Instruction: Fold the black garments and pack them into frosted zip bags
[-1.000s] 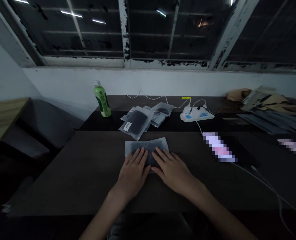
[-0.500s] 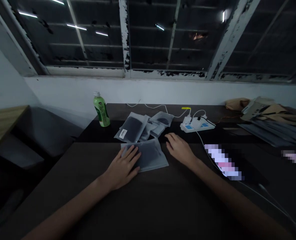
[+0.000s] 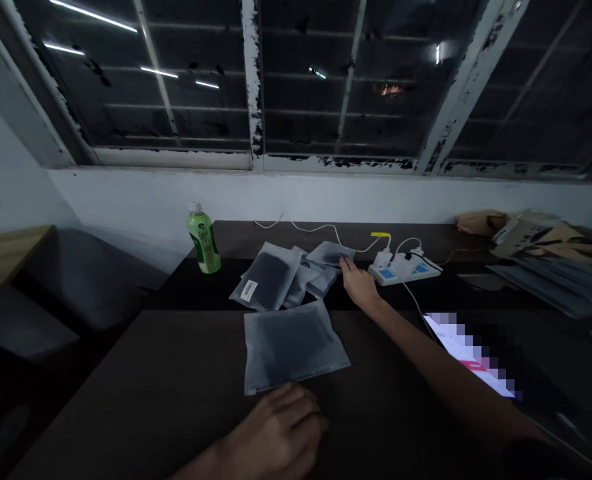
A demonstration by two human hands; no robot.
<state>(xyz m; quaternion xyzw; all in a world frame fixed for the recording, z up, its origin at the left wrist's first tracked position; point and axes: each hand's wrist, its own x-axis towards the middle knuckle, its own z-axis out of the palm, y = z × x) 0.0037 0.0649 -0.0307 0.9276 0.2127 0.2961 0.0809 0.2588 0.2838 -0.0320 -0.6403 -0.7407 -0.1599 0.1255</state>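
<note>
A frosted plastic bag with something dark inside (image 3: pixel 293 343) lies flat on the dark table. Just below its near edge is my left hand (image 3: pixel 289 427), fingers curled and blurred; whether it holds anything is hidden. Farther back, several similar bags overlap in a pile, the leftmost one (image 3: pixel 269 273) bearing a white label. My right hand (image 3: pixel 360 283) reaches to the right side of the pile, its fingertips pinching the edge of the rearmost bag (image 3: pixel 330 252).
A green bottle (image 3: pixel 204 240) stands at the table's back left. Right of the pile sits a white power strip (image 3: pixel 411 270) with plugs and cables. A lit screen (image 3: pixel 469 353) lies farther right, and flat bags (image 3: pixel 556 283) and brown paper packaging (image 3: pixel 571 250) are at the back right.
My left hand has left the front bag and moved toward me, its fingers now curled. The front bag lies nearer me. My right hand has moved from beside the pile onto the rearmost bag.
</note>
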